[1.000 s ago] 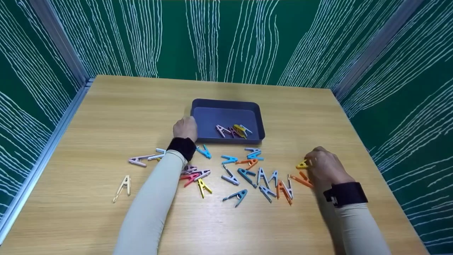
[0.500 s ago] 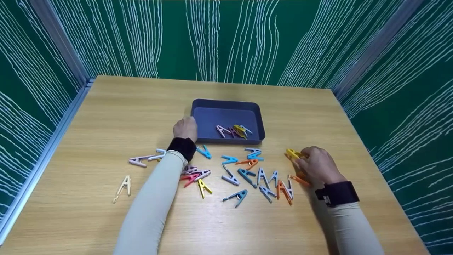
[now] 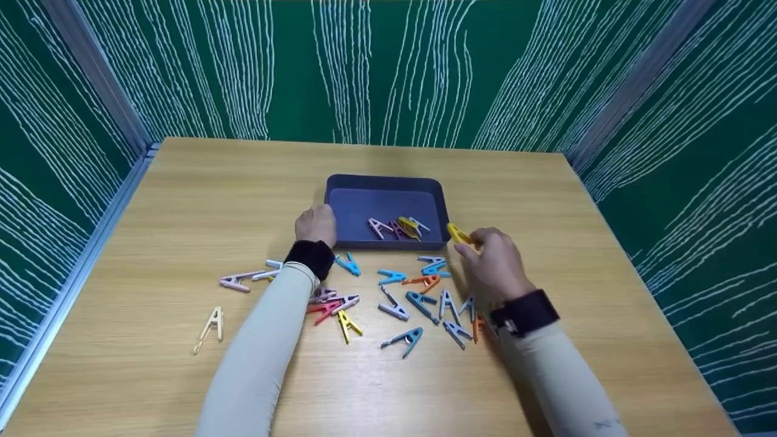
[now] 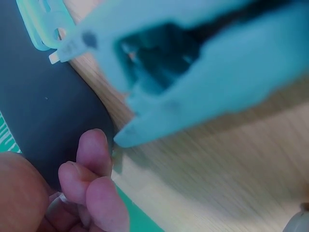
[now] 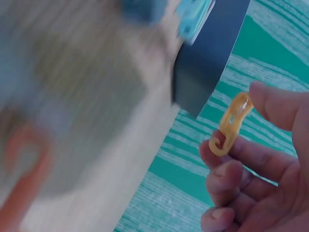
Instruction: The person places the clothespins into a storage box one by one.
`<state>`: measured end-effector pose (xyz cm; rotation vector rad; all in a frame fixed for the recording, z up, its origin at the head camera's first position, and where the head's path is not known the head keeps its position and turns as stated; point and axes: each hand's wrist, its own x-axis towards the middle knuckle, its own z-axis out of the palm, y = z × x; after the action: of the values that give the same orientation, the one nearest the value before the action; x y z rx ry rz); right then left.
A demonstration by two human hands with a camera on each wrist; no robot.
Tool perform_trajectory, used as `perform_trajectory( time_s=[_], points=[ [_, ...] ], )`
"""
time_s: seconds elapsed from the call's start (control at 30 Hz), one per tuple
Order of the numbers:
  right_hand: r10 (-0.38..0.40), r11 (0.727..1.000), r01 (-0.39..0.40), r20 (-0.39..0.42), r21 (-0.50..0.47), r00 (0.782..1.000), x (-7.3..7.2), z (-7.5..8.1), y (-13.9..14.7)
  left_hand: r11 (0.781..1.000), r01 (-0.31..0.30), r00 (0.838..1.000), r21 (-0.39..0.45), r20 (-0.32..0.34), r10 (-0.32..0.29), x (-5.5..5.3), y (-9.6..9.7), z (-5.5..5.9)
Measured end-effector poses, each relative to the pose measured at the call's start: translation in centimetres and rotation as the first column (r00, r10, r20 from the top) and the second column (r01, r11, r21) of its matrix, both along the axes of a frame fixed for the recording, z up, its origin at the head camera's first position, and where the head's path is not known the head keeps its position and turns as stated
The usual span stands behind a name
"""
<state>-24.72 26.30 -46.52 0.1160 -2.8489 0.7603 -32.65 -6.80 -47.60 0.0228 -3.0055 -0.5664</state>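
Note:
In the head view, a dark grey tray (image 3: pixel 386 244) sits at mid-table with several clothespins (image 3: pixel 379 227) inside. My left hand (image 3: pixel 316 224) is at its left edge, fingers curled against the side wall; the left wrist view shows the fingertips (image 4: pixel 94 150) by the dark wall (image 4: pixel 53 111). My right hand (image 3: pixel 498 261) pinches a yellow clothespin (image 3: pixel 459 234) between thumb and fingers, just off the tray's right front corner. The right wrist view shows this yellow clothespin (image 5: pixel 232 123) in the fingertips, apart from the tray (image 5: pixel 198 79).
Several loose clothespins lie in front of the tray, among them a teal one (image 3: pixel 405 338), a red one (image 3: pixel 325 309) and an orange one (image 3: pixel 423 281). A cream one (image 3: pixel 210 328) lies alone at left. Green, white-streaked panels (image 3: pixel 297 73) stand behind and beside the wooden table (image 3: pixel 243 176).
My right hand has picked up the yellow clothespin from the right side and carried it left and away from me to the tray's right edge. My left hand has stayed at the tray.

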Motion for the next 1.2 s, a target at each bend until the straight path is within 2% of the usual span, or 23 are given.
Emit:
perform_trajectory(
  time_s=[0.2, 0.43, 0.6, 0.83, 1.07, 1.2],
  points=[
    [0.031, 1.000, -0.031, -0.077, -0.004, 0.997, -1.6, -0.2, -3.5, 1.000, -0.006, 0.999, -0.007, -0.033, 0.006, 0.3, -0.7, -0.4],
    [-0.004, 1.000, 0.006, -0.076, 0.026, 0.997, -3.4, -0.3, -6.4, 1.000, -0.013, 1.000, 0.002, -0.023, 0.013, 0.6, -0.9, -0.5],
    [-0.040, 0.998, 0.041, -0.037, 0.042, 0.999, -4.2, -0.5, -7.4, 1.000, -0.021, 1.000, -0.008, -0.008, 0.021, 0.3, -0.4, -0.4],
    [-0.098, 0.994, 0.097, 0.012, 0.059, 0.995, -5.2, -0.9, -8.0, 1.000, 0.002, 1.000, -0.021, -0.027, -0.003, 0.1, 0.3, -0.5],
    [-0.108, 0.984, 0.114, -0.047, 0.140, 0.993, -5.9, -0.8, -8.5, 1.000, -0.003, 0.999, -0.024, -0.037, 0.002, 0.0, 0.2, -0.4],
    [-0.131, 0.972, 0.132, -0.018, 0.193, 0.991, -6.2, -0.3, -9.0, 1.000, -0.003, 0.999, -0.016, -0.042, 0.002, 0.0, 0.2, -0.3]
  ],
)
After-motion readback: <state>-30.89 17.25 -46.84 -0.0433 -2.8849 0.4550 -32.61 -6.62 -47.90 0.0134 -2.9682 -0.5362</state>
